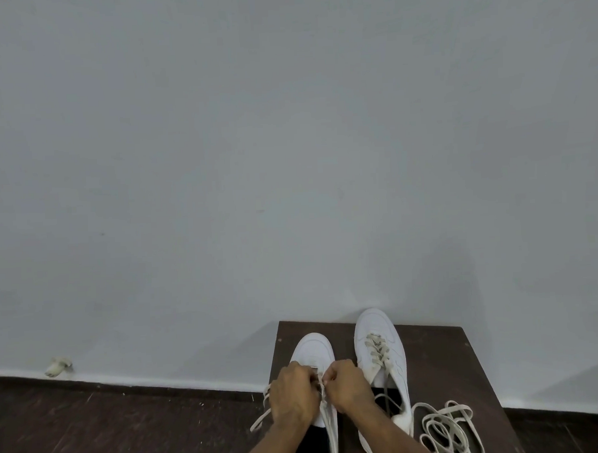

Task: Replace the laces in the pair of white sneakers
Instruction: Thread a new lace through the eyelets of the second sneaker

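Note:
Two white sneakers stand on a dark wooden stool [444, 367], toes toward the wall. The left sneaker [311, 349] has its lacing covered by my hands. My left hand [293, 392] and my right hand [345, 383] both pinch its white lace [328, 427] over the eyelets; lace ends trail off to the left and down toward me. The right sneaker [381, 346] is laced with a greyish lace [377, 353], untied at the top. A loose bundle of white laces [447, 428] lies on the stool to the right.
A pale grey wall [287, 158] fills most of the view right behind the stool. Dark wooden floor [111, 429] lies to the left. A small whitish lump [58, 366] sits at the wall's base far left.

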Motion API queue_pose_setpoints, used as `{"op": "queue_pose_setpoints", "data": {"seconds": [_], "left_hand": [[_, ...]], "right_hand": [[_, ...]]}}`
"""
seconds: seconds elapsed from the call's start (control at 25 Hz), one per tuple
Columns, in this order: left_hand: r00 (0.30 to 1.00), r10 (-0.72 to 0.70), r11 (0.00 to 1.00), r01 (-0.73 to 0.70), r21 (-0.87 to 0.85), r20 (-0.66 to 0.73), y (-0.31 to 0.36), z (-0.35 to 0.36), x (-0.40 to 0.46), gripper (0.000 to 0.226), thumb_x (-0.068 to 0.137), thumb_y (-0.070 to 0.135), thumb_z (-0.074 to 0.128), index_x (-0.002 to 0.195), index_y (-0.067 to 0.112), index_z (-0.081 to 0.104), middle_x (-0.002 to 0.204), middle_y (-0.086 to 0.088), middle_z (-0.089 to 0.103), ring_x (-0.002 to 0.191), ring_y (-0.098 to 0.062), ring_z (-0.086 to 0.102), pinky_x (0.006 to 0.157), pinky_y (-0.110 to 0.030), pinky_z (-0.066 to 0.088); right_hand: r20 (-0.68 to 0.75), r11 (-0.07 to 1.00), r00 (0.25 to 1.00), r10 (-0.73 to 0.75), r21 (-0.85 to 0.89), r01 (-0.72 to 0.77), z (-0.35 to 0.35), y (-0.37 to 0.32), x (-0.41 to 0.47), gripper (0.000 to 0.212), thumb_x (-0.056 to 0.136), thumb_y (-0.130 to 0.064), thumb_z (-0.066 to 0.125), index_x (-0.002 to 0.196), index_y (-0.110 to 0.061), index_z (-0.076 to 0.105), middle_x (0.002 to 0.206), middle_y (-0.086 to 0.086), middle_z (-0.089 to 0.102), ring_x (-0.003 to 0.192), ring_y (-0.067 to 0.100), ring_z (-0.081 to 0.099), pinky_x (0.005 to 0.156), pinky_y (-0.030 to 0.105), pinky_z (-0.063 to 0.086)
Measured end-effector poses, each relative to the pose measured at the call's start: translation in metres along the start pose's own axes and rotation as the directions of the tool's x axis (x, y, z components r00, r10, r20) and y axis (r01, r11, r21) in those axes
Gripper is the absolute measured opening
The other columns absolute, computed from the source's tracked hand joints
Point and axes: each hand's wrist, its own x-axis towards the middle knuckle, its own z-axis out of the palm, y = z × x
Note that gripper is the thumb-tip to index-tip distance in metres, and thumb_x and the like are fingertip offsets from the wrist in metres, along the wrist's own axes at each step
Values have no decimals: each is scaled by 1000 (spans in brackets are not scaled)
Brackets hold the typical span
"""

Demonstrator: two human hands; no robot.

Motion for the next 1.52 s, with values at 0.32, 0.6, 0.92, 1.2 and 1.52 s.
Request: {"op": "queue_pose_setpoints", "data": {"seconds": [0.32,0.6,0.92,1.2,1.52], "left_hand": [[996,-26,998,31,51,-88,-10,-7,-23,28,93,37,52,120,33,52,122,10,50,120,-11,46,108,-33,30],[939,-344,903,331,-273,-1,-16,-23,-48,16,88,42,61,99,32,66,100,8,70,94,-18,66,72,-27,48],[923,-376,871,382,-310,81,-21,-33,-43,18,88,42,62,97,28,71,96,4,70,87,-20,64,66,-28,45],[922,-367,879,387,-279,123,-22,-36,-38,15,88,40,62,90,27,69,88,5,68,82,-17,65,70,-29,53],[924,-323,865,375,-334,202,-21,-33,-34,29,93,35,47,115,37,64,116,4,66,103,-23,61,81,-31,47]], "right_hand": [[26,948,987,-156,-276,157,-15,-8,-8,16,92,-19,40,102,-16,52,107,4,64,95,24,64,75,32,51],[-18,766,1000,-1,643,13,-117,-43,-24,19,89,3,39,81,-11,49,85,13,69,78,26,66,70,36,47],[-274,389,940,-202,859,334,-239,-139,-68,32,91,7,33,74,-16,48,56,4,44,46,15,42,52,27,43],[-665,125,580,-470,600,790,-326,-218,-114,17,94,-3,49,87,-15,60,54,-1,50,48,14,45,49,24,42],[-463,462,571,-678,336,821,-257,-181,-96,13,86,4,63,82,-8,65,58,-5,61,43,8,48,37,20,40]]}}
